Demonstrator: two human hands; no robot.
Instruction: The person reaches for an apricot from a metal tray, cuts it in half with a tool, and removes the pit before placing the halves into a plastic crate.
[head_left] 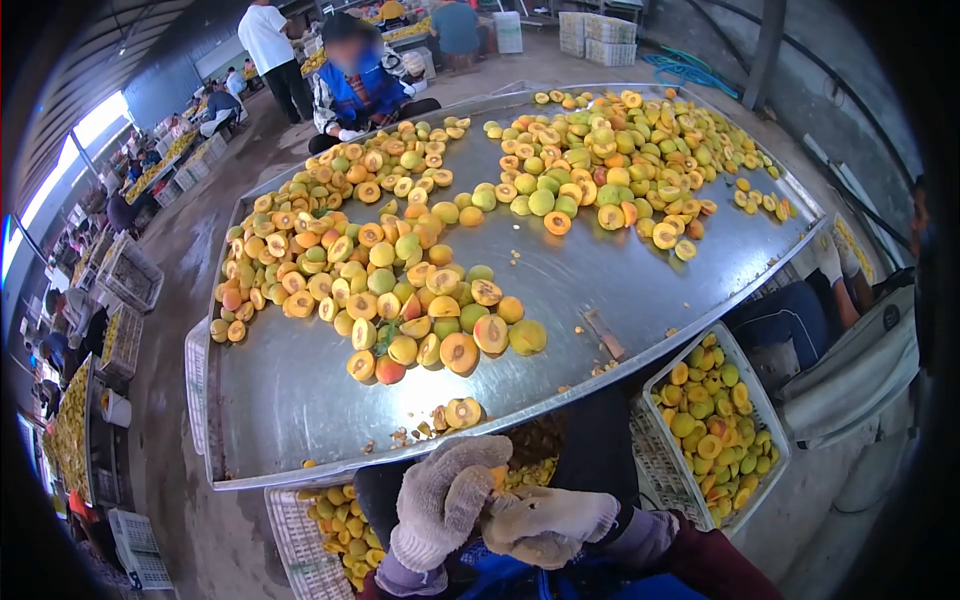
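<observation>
Just below the near edge of the desk [290, 400], both gloved hands meet over the lap. The left hand [445, 500] is curled shut around a fruit [497, 478], of which only a sliver of orange shows past the glove. The right hand [550, 525] is drawn narrow, its fingertips pressed to the same fruit; whether it also holds a blade I cannot tell.

On the desk, a broad spread of halves [400, 290] lies cut face up, and a single pair [462, 410] sits close to the near edge, just above the hands. A small flat tool [603, 335] lies on bare metal right of that pair. A crate [775, 465] of whole fruit stands against the desk's near-right corner, and a second crate [295, 535] sits under the near edge to the left. A co-worker's gloved hand [828, 255] rests at the desk's right edge; another person [360, 85] sits at the far side.

The work in hand looks like opening the fruit into halves. To do it well, I would judge that the left hand should grip firmly without bruising the flesh, the right should work along the seam, and both should stay close under the desk edge so each half needs only a short lift onto the metal.
</observation>
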